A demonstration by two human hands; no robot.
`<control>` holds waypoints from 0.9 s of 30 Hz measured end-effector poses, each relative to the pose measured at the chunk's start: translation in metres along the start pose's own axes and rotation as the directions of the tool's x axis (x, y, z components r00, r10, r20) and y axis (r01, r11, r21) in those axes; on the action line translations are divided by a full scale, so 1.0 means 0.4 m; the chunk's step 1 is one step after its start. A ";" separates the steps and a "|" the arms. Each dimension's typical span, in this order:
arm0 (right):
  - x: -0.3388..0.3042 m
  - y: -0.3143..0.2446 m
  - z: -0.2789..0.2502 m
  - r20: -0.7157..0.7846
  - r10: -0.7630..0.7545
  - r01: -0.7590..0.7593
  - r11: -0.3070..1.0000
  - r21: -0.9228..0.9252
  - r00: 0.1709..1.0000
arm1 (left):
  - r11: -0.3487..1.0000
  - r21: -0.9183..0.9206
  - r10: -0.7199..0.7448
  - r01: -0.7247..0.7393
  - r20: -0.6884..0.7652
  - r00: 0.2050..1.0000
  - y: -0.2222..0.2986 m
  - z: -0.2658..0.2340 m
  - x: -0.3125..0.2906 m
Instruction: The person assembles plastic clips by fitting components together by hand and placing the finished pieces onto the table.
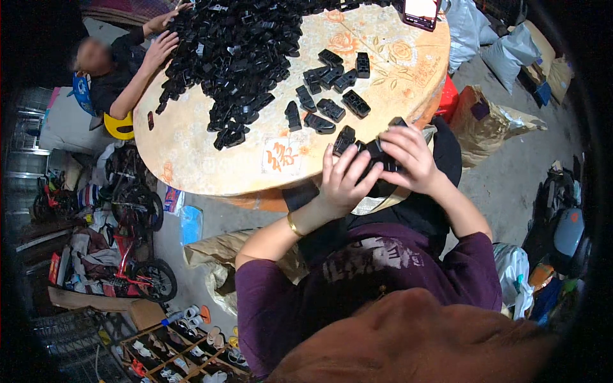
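At the table's near edge, my left hand [343, 182] and my right hand [412, 158] are closed together around several small black plastic parts [373, 152]. Curled fingers cover much of these pieces, so how each one is gripped is partly hidden. Just beyond my hands lies a loose group of similar blocky black parts [330, 110], some with open hollows facing up. A large heap of black parts [236, 48] spreads over the far left of the round table [204, 169], which has an orange flower-patterned cover.
Across the table at left, another person's hand [158, 52] rests by the heap. A phone [421, 14] stands at the far right edge. Sacks [488, 127] sit on the floor at right. At left are a red children's bike [131, 255] and a shoe rack [182, 351].
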State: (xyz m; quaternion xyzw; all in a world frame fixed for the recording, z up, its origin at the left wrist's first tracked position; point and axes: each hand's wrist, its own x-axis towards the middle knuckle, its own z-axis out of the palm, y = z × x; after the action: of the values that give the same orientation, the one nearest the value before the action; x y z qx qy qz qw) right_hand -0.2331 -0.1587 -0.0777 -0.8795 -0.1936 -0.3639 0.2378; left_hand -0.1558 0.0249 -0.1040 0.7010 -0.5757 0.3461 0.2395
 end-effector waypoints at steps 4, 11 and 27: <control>-0.086 -0.003 0.034 0.106 0.050 -0.050 0.999 0.006 0.993 | 0.984 -0.009 0.175 -0.176 0.189 0.966 0.008 0.024 -0.049; -0.123 0.003 0.027 0.346 0.202 -0.250 0.963 0.099 0.916 | 0.784 -0.537 0.038 0.313 0.544 0.838 0.018 -0.002 -0.091; 0.308 0.199 0.110 0.382 0.255 -0.270 0.963 -0.013 0.888 | 0.846 -0.119 -0.399 0.520 0.508 0.763 -0.264 -0.027 0.209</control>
State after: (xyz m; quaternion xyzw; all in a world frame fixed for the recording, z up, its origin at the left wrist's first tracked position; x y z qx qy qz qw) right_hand -0.0867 -0.1778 -0.0370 -0.9464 -0.1226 -0.1471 0.2603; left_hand -0.0474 0.0027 -0.0266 0.8467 -0.4639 0.0217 0.2597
